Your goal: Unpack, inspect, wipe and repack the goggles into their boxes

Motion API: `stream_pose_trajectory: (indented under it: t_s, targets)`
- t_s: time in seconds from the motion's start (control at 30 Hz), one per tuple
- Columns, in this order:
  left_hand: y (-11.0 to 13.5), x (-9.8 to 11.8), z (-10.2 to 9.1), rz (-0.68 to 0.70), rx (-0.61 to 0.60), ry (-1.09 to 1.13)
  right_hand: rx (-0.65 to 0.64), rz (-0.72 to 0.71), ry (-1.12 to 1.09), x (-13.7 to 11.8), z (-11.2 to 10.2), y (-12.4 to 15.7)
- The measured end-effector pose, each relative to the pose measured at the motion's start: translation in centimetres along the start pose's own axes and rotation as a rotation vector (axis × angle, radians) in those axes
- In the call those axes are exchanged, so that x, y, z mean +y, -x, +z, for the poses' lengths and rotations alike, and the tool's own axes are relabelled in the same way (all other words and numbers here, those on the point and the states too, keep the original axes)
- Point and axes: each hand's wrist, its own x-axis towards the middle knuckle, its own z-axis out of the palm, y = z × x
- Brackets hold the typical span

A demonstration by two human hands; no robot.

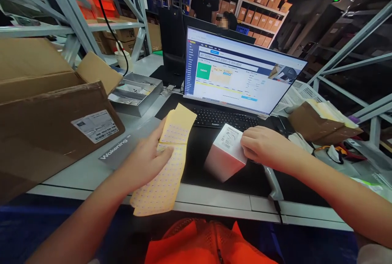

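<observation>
The left hand [150, 162] clamps dotted yellow paper sheets [165, 182] left of a smooth white carton [225, 155] over a black mat [194, 164], the right hand [256, 143] curls against the carton, grip impossible to tell, and a divided grey tray [146, 102] holds pale slips [127, 99].

We see the computer monitor [237, 74] glow brightly, but it is dim far behind it. The white box [226, 153] looks blurry near its bottom. At the edges, everything looks stretched.

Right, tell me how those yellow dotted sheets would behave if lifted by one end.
The yellow dotted sheets look thin, so they're probably light and floppy. They'd likely bend first at the crease-like line across them.
</observation>
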Motion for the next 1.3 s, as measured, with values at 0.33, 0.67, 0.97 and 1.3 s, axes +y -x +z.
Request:
stream_pose_trajectory:
  t_s: [0.33,0.67,0.97,1.3]
  targets:
    - [-0.5,-0.6,0.3,-0.021,0.046,0.007,-0.146,-0.009,0.119,-2.6,-1.5,-0.5]
    - [-0.4,-1.9,0.8,-0.068,0.053,0.021,0.139,0.174,-0.058,-3.5,1.4,4.3]
    - [-0.3,-1.8,0.9,-0.082,0.063,0.036,0.299,0.219,-0.181,-3.8,5.1,4.7]
    - [-1.8,-1.7,-1.5,-0.040,0.286,0.201,0.552,0.289,-0.262,-4.4,7.9,4.9]
